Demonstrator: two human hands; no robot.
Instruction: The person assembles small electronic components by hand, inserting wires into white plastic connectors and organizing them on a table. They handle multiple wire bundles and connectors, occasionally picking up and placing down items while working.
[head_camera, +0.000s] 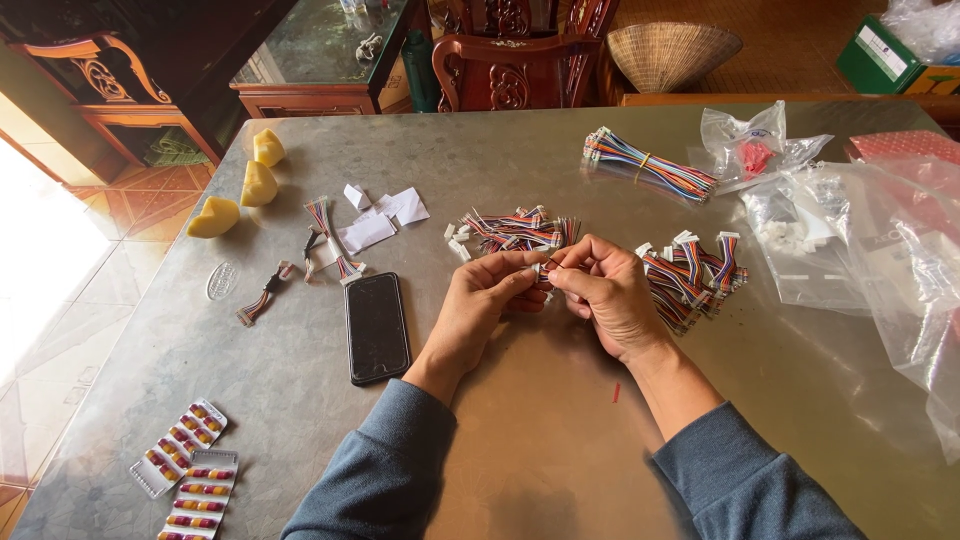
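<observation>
Both hands, left hand and right hand, are pinching one small wire lead above the bench (fingers closed); gripping near the connector is likely steadying it.

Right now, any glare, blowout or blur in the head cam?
Head view: floor at left blown out by daylight; soft sheen on the metal table; hands sharp, left hand and right hand pinching a small wire piece; wide-angle bowing at edges.
</observation>
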